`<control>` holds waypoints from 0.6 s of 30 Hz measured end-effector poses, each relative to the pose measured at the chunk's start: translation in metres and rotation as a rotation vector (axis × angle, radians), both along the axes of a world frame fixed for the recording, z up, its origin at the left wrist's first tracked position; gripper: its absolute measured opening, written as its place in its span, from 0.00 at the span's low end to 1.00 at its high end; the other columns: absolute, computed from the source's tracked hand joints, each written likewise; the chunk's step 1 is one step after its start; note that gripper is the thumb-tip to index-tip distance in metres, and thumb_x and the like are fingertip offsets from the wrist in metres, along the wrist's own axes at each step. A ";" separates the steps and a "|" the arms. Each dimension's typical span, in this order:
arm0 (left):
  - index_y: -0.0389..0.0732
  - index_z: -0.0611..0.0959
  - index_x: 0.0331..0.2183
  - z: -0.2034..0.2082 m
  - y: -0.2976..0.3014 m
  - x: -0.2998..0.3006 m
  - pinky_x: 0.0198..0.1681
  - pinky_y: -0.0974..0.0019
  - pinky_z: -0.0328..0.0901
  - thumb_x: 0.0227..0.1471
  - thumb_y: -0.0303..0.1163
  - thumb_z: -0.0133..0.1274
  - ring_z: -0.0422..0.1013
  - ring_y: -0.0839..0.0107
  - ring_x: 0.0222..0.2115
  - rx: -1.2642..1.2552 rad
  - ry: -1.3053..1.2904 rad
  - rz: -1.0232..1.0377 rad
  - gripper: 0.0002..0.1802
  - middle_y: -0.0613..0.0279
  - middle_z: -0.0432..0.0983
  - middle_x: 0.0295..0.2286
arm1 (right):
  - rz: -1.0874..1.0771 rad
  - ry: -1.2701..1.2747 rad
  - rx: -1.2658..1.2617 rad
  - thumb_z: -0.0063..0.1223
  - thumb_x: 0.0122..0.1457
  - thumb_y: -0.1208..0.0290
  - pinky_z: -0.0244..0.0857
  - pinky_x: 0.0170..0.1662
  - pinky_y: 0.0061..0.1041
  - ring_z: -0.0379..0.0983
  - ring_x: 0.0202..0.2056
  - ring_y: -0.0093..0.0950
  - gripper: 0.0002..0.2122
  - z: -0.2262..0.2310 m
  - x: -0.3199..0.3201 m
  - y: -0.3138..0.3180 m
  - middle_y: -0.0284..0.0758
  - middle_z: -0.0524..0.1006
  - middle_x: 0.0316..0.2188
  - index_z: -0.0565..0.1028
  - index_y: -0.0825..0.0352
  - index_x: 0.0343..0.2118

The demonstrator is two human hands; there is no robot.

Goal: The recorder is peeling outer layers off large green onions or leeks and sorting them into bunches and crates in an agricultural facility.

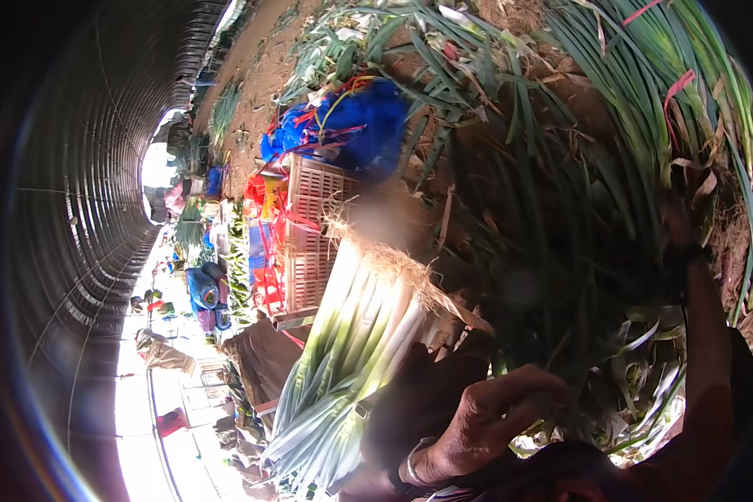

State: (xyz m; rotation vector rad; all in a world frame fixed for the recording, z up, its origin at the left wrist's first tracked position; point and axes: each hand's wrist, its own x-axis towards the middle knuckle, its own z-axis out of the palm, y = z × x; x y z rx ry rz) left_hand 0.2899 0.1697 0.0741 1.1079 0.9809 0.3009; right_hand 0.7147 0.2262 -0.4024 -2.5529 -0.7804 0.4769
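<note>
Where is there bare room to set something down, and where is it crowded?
The main bare patch is the brown soil at upper left, between the tunnel wall and the leaf litter, with the blue bag at its lower right. It is crowded at the crate beside the white-stalked bundle, around the left hand, and at the shadowed right hand.

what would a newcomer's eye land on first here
Probably the sunlit bundle of leek-like stalks near the middle of the picture. Next, the vivid blue plastic above it, beside a pinkish slatted crate. The left hand, partly in sun, stands out at the lower right of the bundle.
</note>
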 end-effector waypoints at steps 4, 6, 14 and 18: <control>0.33 0.77 0.42 0.006 0.005 0.007 0.46 0.71 0.66 0.56 0.22 0.46 0.73 0.72 0.41 -0.018 0.047 -0.050 0.11 0.57 0.77 0.36 | -0.054 0.045 0.116 0.48 0.60 0.61 0.65 0.25 0.22 0.71 0.24 0.19 0.11 0.007 0.011 -0.009 0.28 0.75 0.25 0.75 0.63 0.38; 0.34 0.77 0.42 0.007 0.004 0.009 0.44 0.71 0.67 0.56 0.23 0.47 0.73 0.73 0.40 0.035 0.047 -0.062 0.11 0.58 0.77 0.36 | -0.096 0.124 0.264 0.48 0.60 0.61 0.65 0.25 0.22 0.71 0.25 0.18 0.11 0.016 0.011 -0.013 0.28 0.75 0.25 0.75 0.62 0.38; 0.33 0.76 0.43 0.007 -0.007 0.004 0.45 0.69 0.67 0.54 0.26 0.51 0.72 0.71 0.41 0.158 -0.134 -0.036 0.14 0.58 0.76 0.37 | -0.125 1.447 0.471 0.48 0.60 0.58 0.65 0.25 0.22 0.72 0.26 0.18 0.13 0.147 -0.177 -0.094 0.28 0.75 0.26 0.75 0.61 0.39; 0.33 0.72 0.48 -0.015 -0.032 0.003 0.45 0.67 0.67 0.55 0.20 0.47 0.72 0.71 0.41 0.021 -0.673 0.226 0.17 0.54 0.75 0.42 | 0.108 1.558 0.559 0.47 0.61 0.56 0.66 0.27 0.22 0.72 0.28 0.18 0.14 0.226 -0.190 -0.099 0.28 0.76 0.28 0.74 0.60 0.42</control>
